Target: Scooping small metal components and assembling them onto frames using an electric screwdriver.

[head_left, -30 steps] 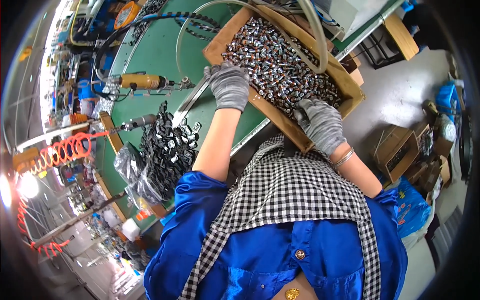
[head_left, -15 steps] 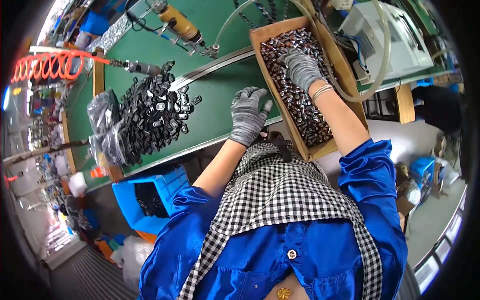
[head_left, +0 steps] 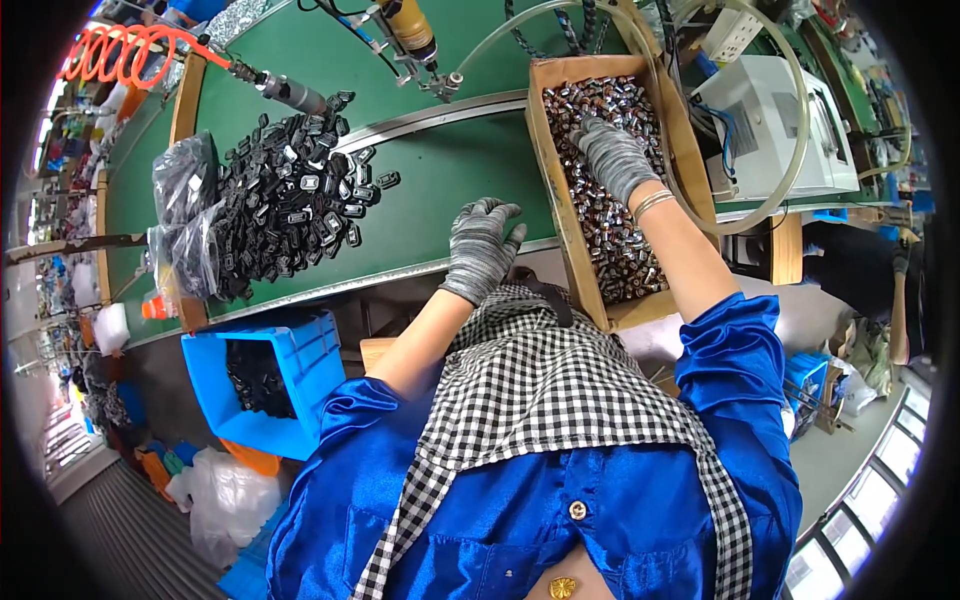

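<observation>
My right hand [head_left: 615, 158], in a grey knitted glove, reaches into a long cardboard box [head_left: 563, 205]. Its fingers are bent together and the tips touch the heap of small shiny metal parts [head_left: 620, 240] with brownish bits; whatever they pinch is hidden. Gloved the same way, my left hand [head_left: 480, 248] rests at the near edge of the green workbench [head_left: 430, 170], left of the box. Its fingers curl loosely, the thumb stands apart, and nothing shows in it. Further left lies a pile of small black oblong parts [head_left: 290, 200], some with silvery faces.
A yellow-bodied power driver [head_left: 408, 25] hangs over the bench. Another driver [head_left: 290, 92] on a coiled orange hose lies by the black pile, beside plastic bags [head_left: 185, 180]. A blue crate [head_left: 300, 370] stands below. Right of the box are a clear hose [head_left: 795, 165] and white machine [head_left: 775, 125].
The view has shifted, so the bench and box sit differently in the picture. My right hand stays in the box among the metal parts; my left fingers look slightly more curled.
</observation>
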The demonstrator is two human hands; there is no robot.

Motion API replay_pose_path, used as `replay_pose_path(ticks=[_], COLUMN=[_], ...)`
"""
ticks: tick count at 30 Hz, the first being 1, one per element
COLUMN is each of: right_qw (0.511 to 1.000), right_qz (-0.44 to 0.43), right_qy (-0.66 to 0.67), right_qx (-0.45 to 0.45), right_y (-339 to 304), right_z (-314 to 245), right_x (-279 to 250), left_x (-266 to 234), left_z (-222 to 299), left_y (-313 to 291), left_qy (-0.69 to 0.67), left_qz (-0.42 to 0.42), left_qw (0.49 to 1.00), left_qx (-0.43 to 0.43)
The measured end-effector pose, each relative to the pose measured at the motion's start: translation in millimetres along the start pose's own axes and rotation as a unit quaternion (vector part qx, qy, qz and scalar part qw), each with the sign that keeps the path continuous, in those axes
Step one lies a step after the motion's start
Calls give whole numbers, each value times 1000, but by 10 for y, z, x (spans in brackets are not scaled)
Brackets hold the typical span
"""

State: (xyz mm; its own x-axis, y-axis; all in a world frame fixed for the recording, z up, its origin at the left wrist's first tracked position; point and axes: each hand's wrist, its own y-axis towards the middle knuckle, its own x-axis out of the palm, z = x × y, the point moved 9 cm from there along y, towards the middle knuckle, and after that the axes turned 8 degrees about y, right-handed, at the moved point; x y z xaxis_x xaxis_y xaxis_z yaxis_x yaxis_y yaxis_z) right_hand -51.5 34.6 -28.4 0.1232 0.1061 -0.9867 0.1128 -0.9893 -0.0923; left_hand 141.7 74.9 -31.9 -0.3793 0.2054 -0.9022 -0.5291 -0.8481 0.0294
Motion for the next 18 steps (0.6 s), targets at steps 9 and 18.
replay_pose_path(ticks=[9, 18], right_qw=[999, 980], right_qz=[30, 42], right_qy=[11, 168], right_qx=[-30, 97], right_y=[43, 1], right_z=[17, 385], right_x=[-69, -104], left_x=[90, 189], left_z=[-32, -114], left_y=[38, 68], left_qy=[0, 3], left_qz=[-18, -44], left_qw=[1000, 999], left_qx=[-1, -8])
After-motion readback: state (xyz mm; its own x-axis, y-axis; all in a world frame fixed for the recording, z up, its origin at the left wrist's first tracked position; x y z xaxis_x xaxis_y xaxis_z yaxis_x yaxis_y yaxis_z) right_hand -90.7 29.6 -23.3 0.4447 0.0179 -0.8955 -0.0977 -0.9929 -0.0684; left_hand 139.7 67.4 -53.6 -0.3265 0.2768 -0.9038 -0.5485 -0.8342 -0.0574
